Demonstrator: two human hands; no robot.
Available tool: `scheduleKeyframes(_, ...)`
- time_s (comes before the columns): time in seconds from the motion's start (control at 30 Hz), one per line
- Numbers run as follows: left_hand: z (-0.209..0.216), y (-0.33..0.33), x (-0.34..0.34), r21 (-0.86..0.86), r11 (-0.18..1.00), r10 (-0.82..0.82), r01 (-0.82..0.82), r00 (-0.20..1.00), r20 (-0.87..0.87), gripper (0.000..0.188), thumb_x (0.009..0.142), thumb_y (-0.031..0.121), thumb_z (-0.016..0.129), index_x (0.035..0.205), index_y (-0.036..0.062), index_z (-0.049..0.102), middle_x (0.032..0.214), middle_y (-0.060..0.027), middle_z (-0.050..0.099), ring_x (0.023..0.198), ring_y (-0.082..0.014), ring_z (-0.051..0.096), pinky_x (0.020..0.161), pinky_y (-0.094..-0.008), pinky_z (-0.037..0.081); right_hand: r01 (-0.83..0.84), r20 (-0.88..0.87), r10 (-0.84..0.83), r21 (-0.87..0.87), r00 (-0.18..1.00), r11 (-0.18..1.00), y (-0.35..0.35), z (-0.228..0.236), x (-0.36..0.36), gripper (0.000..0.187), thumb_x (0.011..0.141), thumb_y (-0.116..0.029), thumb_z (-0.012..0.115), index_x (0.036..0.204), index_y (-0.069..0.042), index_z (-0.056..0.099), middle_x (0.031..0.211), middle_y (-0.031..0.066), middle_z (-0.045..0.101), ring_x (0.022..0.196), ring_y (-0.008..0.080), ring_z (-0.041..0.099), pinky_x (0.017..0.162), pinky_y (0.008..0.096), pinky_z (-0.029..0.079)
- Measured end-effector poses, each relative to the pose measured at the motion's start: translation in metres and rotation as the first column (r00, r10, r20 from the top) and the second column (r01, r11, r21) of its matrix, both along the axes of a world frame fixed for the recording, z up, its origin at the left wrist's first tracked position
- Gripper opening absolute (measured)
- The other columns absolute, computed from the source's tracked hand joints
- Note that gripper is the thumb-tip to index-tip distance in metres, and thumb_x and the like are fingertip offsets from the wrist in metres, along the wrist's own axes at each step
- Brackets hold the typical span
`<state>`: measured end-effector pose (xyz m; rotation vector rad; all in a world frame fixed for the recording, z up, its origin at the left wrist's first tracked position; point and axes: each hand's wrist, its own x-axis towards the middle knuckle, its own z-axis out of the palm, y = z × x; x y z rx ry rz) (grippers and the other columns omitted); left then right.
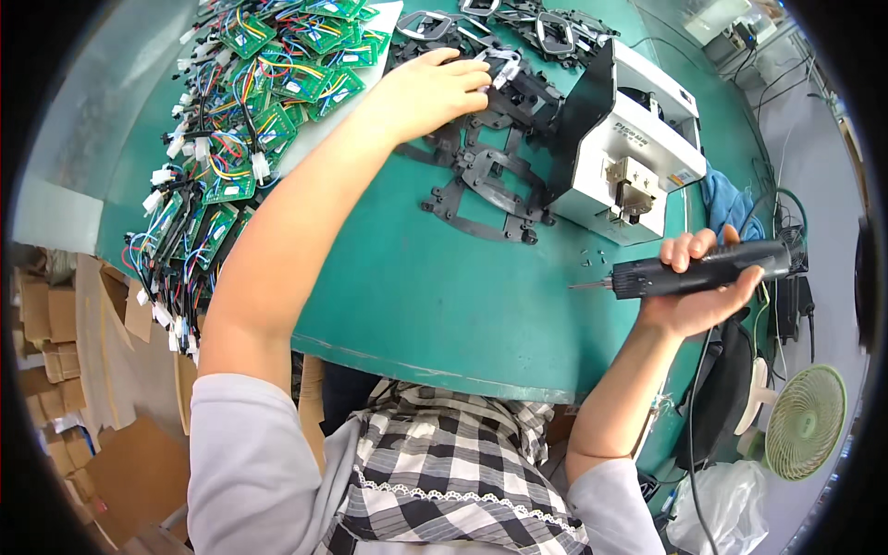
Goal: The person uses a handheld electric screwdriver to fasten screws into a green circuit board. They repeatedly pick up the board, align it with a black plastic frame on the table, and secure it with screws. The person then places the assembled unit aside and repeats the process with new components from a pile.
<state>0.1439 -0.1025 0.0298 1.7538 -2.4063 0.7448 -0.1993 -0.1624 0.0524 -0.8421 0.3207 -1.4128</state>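
Observation:
My right hand (698,287) is wrapped round a black electric screwdriver (689,270), whose thin bit points left over the green table. At the far middle, my left hand (435,92) reaches over a pile of black plastic frames (490,176), its fingers stretched out and slightly apart. Just beyond those fingertips is a small clear-whitish part (501,69); whether they touch it I cannot tell. Between the screwdriver and the pile stands a white and black screw feeder (629,139). Several tiny screws (592,255) lie loose in front of it.
Green circuit boards with coloured wires (277,79) are heaped along the left side. More black frames with grey rings (555,35) lie at the back. A blue cloth (731,199) sits right of the feeder. A green fan (805,421) and a plastic bag (721,504) are at lower right.

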Motion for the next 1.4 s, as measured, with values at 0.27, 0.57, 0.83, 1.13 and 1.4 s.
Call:
scheduleKeyframes(0.27,0.009,0.059,-0.068,-0.066,0.989,0.010,-0.129,0.514,-0.858,0.021,0.092,0.019,0.058,0.110,0.0082,0.057,0.099,-0.0115,0.062,0.085,-0.0334,0.061,0.075,-0.0368,0.050,-0.050,0.067,0.056,-0.094,0.996,0.994,-0.002,0.006,-0.011,0.057,0.089,-0.058,0.051,0.112,-0.006,0.055,0.074,0.0100,0.054,0.053,0.0181,0.048,0.051,0.0306,0.039)
scheduleKeyframes(0.57,0.003,0.047,-0.081,-0.065,0.910,0.234,-0.409,0.638,-0.733,0.024,0.091,0.021,0.059,0.114,0.0147,0.057,0.101,-0.0096,0.055,0.079,-0.0320,0.063,0.065,-0.0428,0.052,-0.005,0.010,0.006,-0.125,1.000,0.992,-0.002,0.002,-0.011,0.055,0.088,-0.056,0.055,0.111,-0.006,0.053,0.074,0.0105,0.054,0.054,0.0186,0.050,0.052,0.0296,0.039)
scheduleKeyframes(0.83,-0.002,0.101,-0.160,0.371,0.927,0.219,0.057,0.720,-0.658,0.041,0.085,0.028,0.064,0.120,0.0097,0.054,0.101,-0.0114,0.053,0.085,-0.0298,0.063,0.069,-0.0398,0.053,-0.097,0.093,0.109,-0.124,0.990,0.988,-0.003,0.003,-0.016,0.055,0.088,-0.056,0.055,0.111,-0.006,0.054,0.076,0.0105,0.053,0.055,0.0182,0.049,0.053,0.0294,0.038)
scheduleKeyframes(1.13,0.081,0.212,0.038,0.414,0.545,0.799,-0.729,0.602,0.008,0.047,0.059,0.007,0.076,0.104,0.0113,0.065,0.106,-0.0041,0.061,0.107,-0.0267,0.055,0.091,-0.0393,0.044,-0.072,0.094,0.078,-0.069,0.993,0.995,-0.008,0.002,-0.019,0.054,0.088,-0.056,0.054,0.109,-0.006,0.054,0.075,0.0111,0.054,0.056,0.0189,0.048,0.055,0.0305,0.038)
scheduleKeyframes(1.4,0.091,0.223,0.095,0.554,0.721,0.691,-0.416,0.487,-0.534,0.028,0.079,0.014,0.071,0.102,0.0002,0.065,0.101,-0.0054,0.065,0.092,-0.0186,0.060,0.083,-0.0315,0.047,0.039,-0.003,-0.039,-0.050,0.999,0.998,-0.002,0.000,-0.016,0.054,0.088,-0.057,0.054,0.110,-0.007,0.052,0.073,0.0105,0.054,0.056,0.0193,0.049,0.055,0.0314,0.039)
